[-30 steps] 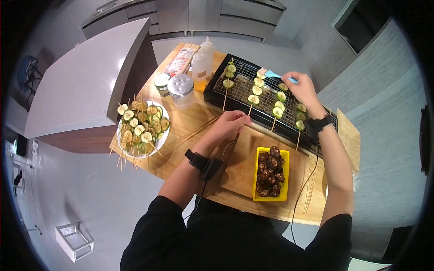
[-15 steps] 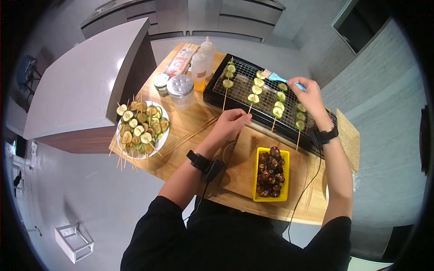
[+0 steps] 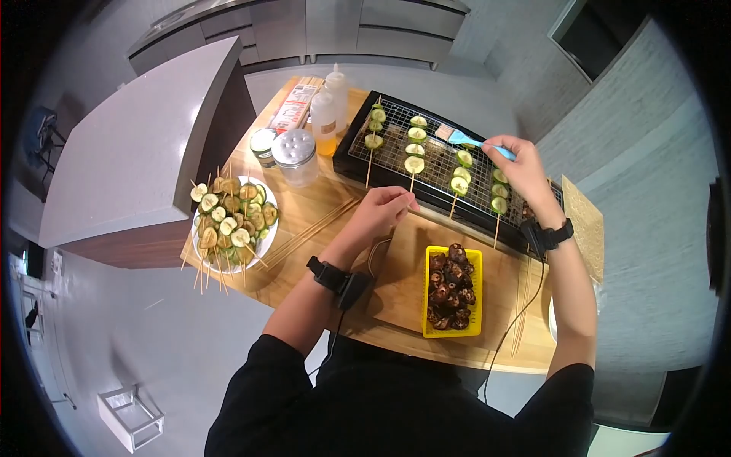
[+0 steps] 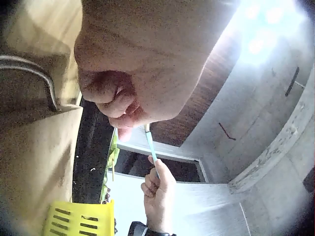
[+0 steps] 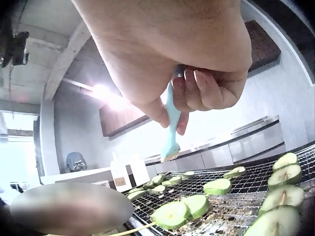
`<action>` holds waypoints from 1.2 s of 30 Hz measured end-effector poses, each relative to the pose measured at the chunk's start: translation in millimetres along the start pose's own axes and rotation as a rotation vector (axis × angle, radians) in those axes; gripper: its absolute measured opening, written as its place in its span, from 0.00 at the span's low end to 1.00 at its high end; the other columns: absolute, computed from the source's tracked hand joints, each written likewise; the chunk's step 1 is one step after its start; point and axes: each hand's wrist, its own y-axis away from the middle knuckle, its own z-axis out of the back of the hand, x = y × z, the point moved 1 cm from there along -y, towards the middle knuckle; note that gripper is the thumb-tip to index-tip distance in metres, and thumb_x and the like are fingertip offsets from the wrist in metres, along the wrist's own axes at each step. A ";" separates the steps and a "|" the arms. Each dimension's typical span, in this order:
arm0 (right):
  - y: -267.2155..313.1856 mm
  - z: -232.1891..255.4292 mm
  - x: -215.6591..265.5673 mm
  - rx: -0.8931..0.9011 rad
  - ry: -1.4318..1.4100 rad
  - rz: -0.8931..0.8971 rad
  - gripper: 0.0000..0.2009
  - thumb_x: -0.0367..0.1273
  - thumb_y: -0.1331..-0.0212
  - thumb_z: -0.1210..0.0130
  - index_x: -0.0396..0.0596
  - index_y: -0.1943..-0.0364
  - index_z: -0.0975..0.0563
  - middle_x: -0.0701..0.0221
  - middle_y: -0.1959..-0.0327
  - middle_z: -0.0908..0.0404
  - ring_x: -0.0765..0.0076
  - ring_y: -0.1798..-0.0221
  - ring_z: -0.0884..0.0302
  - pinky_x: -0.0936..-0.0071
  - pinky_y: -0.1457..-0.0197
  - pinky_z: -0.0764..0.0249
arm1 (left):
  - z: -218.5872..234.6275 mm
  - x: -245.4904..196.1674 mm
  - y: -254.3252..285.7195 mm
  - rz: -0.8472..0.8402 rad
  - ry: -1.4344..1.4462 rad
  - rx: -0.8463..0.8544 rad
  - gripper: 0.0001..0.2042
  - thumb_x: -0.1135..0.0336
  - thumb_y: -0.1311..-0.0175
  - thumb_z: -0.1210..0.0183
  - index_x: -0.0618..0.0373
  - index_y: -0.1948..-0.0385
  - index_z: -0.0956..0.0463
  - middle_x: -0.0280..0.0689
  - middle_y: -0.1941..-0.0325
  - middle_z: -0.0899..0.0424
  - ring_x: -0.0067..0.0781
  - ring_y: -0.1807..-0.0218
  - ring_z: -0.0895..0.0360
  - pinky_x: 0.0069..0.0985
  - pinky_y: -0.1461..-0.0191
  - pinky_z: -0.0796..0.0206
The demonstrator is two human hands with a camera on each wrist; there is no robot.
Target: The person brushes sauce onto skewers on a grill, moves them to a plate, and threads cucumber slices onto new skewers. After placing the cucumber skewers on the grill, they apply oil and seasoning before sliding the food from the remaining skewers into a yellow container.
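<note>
My left hand (image 3: pixel 381 212) pinches the stick end of a skewer of green-rimmed vegetable slices (image 3: pixel 416 134), second from the left on the black grill (image 3: pixel 350 167). In my right hand (image 3: pixel 521 166) is a light-blue basting brush (image 3: pixel 472 142), gripped by its handle. Its pale bristles point left over the wire mesh, between the second and third skewers. Close below the brush in the right wrist view are green slices (image 5: pixel 217 186) on the mesh. In the left wrist view the curled fingers (image 4: pixel 115 98) hide most of the pinched stick.
A yellow basket (image 3: pixel 478 324) of dark mushrooms stands on a wooden board (image 3: pixel 400 293) near me. At left lies a plate (image 3: pixel 266 242) heaped with skewers. Behind it are a shaker jar (image 3: pixel 295 156) and squeeze bottles (image 3: pixel 324 122). A cable hangs from each wrist.
The brush has come off the far slice of the second skewer and shifted right, over bare mesh. My left hand stays at the stick end. The whole view has shifted slightly.
</note>
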 end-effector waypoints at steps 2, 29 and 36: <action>3.5 -2.2 3.6 0.016 -0.023 0.009 0.10 0.35 0.33 0.37 0.41 0.59 0.13 0.74 0.78 0.20 0.83 0.73 0.30 0.76 0.66 0.31 | -0.8 -0.1 0.4 0.042 -0.035 -0.013 0.13 0.60 0.21 0.46 0.57 0.65 0.18 0.19 0.78 0.34 0.08 0.77 0.42 0.14 0.75 0.53; -5.8 -31.7 17.6 0.122 0.032 0.035 0.10 0.36 0.35 0.37 0.43 0.60 0.13 0.66 0.78 0.20 0.70 0.75 0.26 0.70 0.68 0.31 | 0.2 -0.3 0.7 0.102 -0.043 -0.017 0.12 0.60 0.25 0.44 0.54 0.69 0.19 0.21 0.77 0.31 0.10 0.75 0.38 0.14 0.71 0.49; -26.8 -36.1 5.0 0.129 0.061 -0.016 0.11 0.37 0.36 0.36 0.44 0.61 0.13 0.64 0.76 0.17 0.68 0.73 0.20 0.70 0.64 0.27 | 2.5 7.0 -2.7 0.051 -0.053 -0.008 0.12 0.61 0.25 0.44 0.54 0.69 0.19 0.21 0.76 0.31 0.10 0.74 0.38 0.14 0.70 0.49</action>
